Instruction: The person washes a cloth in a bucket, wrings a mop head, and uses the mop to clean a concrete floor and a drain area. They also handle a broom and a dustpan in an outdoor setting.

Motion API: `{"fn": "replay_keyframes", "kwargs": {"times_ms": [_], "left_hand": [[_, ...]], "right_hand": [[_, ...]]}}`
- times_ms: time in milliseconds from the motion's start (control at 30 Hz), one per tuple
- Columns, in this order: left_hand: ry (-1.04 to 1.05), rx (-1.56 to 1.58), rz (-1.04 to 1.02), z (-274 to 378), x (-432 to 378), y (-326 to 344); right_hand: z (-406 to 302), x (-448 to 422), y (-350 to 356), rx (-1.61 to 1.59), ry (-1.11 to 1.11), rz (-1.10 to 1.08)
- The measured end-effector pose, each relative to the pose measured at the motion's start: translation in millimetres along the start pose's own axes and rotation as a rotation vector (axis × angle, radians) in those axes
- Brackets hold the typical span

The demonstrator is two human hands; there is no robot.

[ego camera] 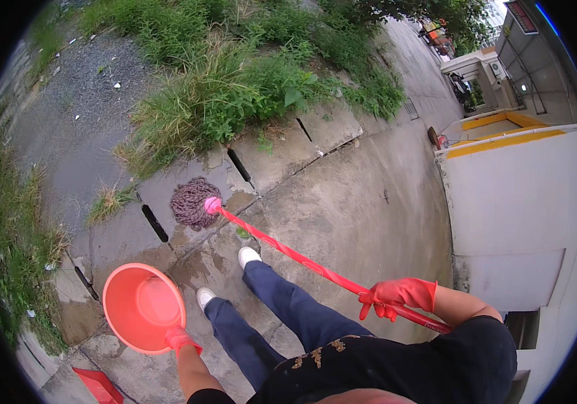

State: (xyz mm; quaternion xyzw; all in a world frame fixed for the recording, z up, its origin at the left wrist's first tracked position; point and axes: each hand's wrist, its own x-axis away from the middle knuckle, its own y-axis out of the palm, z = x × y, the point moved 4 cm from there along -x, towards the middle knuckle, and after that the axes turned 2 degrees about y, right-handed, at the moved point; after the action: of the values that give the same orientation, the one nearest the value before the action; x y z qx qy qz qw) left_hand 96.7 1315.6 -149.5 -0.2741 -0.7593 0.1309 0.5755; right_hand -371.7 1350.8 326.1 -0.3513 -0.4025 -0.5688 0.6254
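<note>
My left hand point(181, 339), in a red rubber glove, grips the rim of an orange-pink plastic bucket point(119, 308). The bucket is tilted so that I look into it, and its bottom shows bare. My right hand point(398, 297), gloved the same way, is closed around the red handle point(308, 262) of a string mop. From there the handle slants down and away to a pink socket point(212, 204). The mop's purple-grey strands point(193, 202) lie bunched on a wet concrete slab point(238, 199) in front of my feet.
Dark slots point(154, 223) cut the row of slabs. Grass and weeds point(248, 86) grow beyond them, beside gravel point(101, 76). A white wall point(510, 202) rises at right. A red plastic object point(99, 386), perhaps a dustpan, lies at lower left.
</note>
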Motion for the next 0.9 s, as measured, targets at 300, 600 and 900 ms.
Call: {"fn": "replay_keyframes", "kwargs": {"times_ms": [300,600,900], "left_hand": [[0.190,-0.090,0.054,1.9,73.4,-51.8],[0.606,0.470,0.285,0.4,124.1,-169.6],[0.870,0.294,0.085,57.0,308.2,-280.6]], "right_hand": [[20.4,-27.6,38.3,0.005,-0.082,-0.033],[79.2,-84.1,37.8,-0.225,-0.355,0.104],[250.6,-34.6,72.9,-0.240,-0.308,0.151]]}}
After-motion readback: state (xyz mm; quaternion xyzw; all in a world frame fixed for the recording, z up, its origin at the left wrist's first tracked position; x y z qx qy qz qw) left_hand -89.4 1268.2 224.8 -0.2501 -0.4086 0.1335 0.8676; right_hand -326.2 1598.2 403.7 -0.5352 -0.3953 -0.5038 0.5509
